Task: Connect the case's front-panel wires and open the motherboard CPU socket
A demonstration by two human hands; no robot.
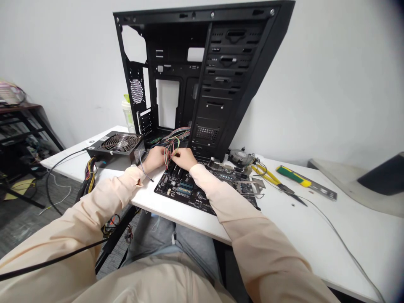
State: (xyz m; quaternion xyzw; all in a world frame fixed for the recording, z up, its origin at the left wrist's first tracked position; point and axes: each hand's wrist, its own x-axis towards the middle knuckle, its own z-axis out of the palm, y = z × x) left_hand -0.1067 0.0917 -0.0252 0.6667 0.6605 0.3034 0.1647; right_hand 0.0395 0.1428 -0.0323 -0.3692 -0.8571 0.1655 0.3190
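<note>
Both hands meet at a bundle of thin coloured wires (pixel 172 145) that comes out of the open black computer case (pixel 243 84). My left hand (pixel 155 158) is closed around some of these wires, and a loose dark lead hangs beside its wrist. Pinched fingers of my right hand (pixel 184 158) hold the same bundle from the other side. Below the hands lies a black motherboard (pixel 184 189) on the white table (pixel 315 223), its upper left part near the fingertips. The wire ends are too small to make out.
A power supply (pixel 118 145) with cables stands left of the hands. Right of the motherboard lie a CPU cooler (pixel 240 156), yellow-handled pliers (pixel 268 174) and a green-yellow scraper (pixel 293 176). A bottle (pixel 128 115) stands behind the power supply.
</note>
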